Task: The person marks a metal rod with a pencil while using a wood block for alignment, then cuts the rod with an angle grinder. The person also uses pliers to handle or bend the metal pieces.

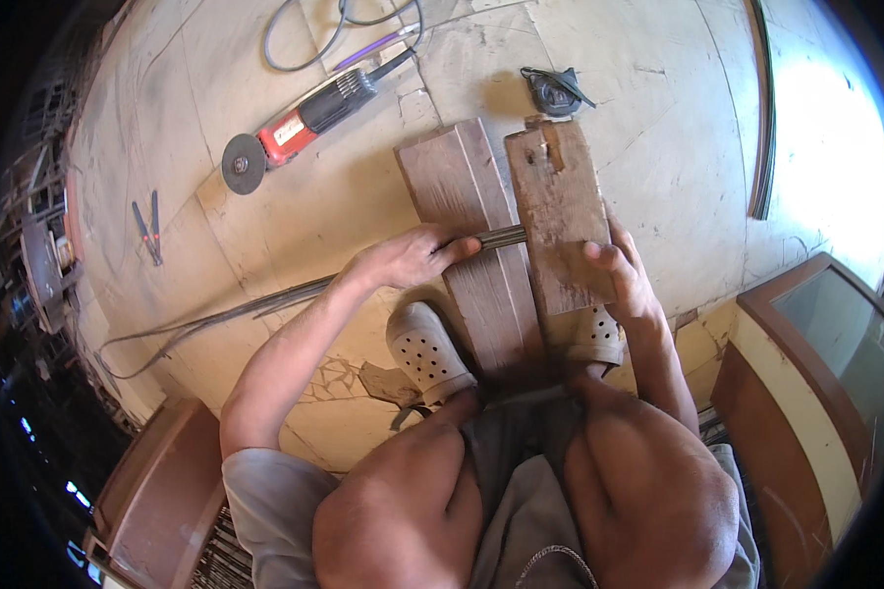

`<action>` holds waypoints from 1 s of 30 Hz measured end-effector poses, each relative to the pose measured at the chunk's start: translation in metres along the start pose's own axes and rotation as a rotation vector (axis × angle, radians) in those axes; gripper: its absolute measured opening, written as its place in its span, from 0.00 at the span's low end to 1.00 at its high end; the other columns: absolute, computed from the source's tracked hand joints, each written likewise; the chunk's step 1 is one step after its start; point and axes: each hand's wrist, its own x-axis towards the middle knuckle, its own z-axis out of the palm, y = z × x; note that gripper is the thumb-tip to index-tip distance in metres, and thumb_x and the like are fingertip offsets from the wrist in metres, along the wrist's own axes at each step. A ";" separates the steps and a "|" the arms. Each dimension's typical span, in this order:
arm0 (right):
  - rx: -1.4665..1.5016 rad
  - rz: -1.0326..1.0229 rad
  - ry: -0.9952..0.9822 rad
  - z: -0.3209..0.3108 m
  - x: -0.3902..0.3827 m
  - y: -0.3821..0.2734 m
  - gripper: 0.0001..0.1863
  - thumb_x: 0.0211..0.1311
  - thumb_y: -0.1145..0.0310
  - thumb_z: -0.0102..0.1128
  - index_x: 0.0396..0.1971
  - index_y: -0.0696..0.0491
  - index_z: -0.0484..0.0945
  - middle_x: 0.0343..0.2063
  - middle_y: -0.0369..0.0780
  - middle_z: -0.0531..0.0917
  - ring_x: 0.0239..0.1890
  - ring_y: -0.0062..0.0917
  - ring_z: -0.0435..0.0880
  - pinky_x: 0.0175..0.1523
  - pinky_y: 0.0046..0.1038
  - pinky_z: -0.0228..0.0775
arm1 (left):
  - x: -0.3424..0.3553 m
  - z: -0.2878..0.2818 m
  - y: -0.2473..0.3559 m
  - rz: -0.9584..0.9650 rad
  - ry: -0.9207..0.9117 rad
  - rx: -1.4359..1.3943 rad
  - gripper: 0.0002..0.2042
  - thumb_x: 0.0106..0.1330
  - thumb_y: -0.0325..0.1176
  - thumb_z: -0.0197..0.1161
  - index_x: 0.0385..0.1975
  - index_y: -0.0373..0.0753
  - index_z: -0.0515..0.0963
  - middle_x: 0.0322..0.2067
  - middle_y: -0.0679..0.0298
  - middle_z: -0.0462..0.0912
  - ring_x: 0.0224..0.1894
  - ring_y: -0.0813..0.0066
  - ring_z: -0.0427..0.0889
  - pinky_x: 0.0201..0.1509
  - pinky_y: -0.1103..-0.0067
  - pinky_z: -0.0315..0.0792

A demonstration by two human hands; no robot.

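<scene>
My left hand (417, 256) is closed around a bundle of thin dark metal rods (504, 237), which trails off to the left across the floor. The bundle lies over a brown wooden plank (481, 280) set lengthwise between my feet. In my right hand (627, 280) is a worn wooden block (560, 211), gripped along its right side with the thumb on top. The rods' right ends meet the block's left edge; whether they pass under it is hidden. Just beyond the block sits a black tape measure (556, 91).
A red and black angle grinder (300, 123) with its cord lies at the far left. Pliers (150, 231) rest farther left. Long dark strips (762, 128) lie at the right. Wooden furniture stands either side, a cabinet (805, 373) right and a brown box-like piece (162, 491) left.
</scene>
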 end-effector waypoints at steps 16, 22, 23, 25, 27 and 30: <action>0.191 0.117 -0.011 -0.005 -0.003 0.012 0.45 0.53 0.54 0.60 0.68 0.60 0.56 0.54 0.51 0.75 0.56 0.37 0.74 0.61 0.36 0.64 | 0.003 -0.001 0.009 -0.206 -0.125 0.101 0.34 0.68 0.66 0.41 0.47 0.38 0.79 0.40 0.44 0.80 0.46 0.46 0.78 0.49 0.64 0.70; 0.137 0.037 -0.047 0.006 0.000 0.003 0.47 0.50 0.55 0.61 0.68 0.63 0.55 0.54 0.51 0.75 0.55 0.36 0.73 0.60 0.36 0.64 | 0.000 0.001 0.004 -0.185 -0.100 0.088 0.35 0.68 0.68 0.40 0.48 0.40 0.79 0.41 0.45 0.81 0.48 0.47 0.78 0.52 0.64 0.70; 0.185 0.107 -0.021 0.002 -0.002 0.007 0.47 0.50 0.55 0.61 0.68 0.64 0.54 0.55 0.51 0.73 0.57 0.36 0.72 0.61 0.35 0.62 | -0.001 0.004 0.003 -0.161 -0.089 0.064 0.35 0.68 0.68 0.40 0.49 0.40 0.79 0.42 0.45 0.81 0.48 0.47 0.78 0.52 0.64 0.70; 0.141 0.095 -0.013 -0.001 0.001 0.009 0.47 0.50 0.55 0.61 0.68 0.64 0.54 0.56 0.51 0.72 0.58 0.36 0.70 0.63 0.35 0.60 | -0.001 0.003 0.004 -0.152 -0.076 0.043 0.35 0.68 0.68 0.40 0.49 0.41 0.79 0.43 0.45 0.80 0.49 0.47 0.78 0.53 0.64 0.70; 0.120 0.070 -0.013 0.001 -0.001 0.008 0.48 0.50 0.55 0.60 0.68 0.64 0.54 0.58 0.52 0.71 0.60 0.36 0.69 0.64 0.35 0.59 | -0.001 -0.003 0.011 -0.156 -0.076 0.052 0.35 0.68 0.68 0.40 0.49 0.42 0.79 0.44 0.46 0.80 0.49 0.47 0.77 0.53 0.64 0.70; 0.091 0.039 -0.009 0.000 -0.001 0.012 0.48 0.51 0.54 0.60 0.68 0.64 0.54 0.59 0.52 0.70 0.61 0.37 0.68 0.65 0.34 0.57 | -0.003 0.002 0.008 -0.150 -0.074 0.086 0.35 0.68 0.68 0.40 0.48 0.41 0.79 0.44 0.46 0.80 0.50 0.47 0.77 0.53 0.64 0.70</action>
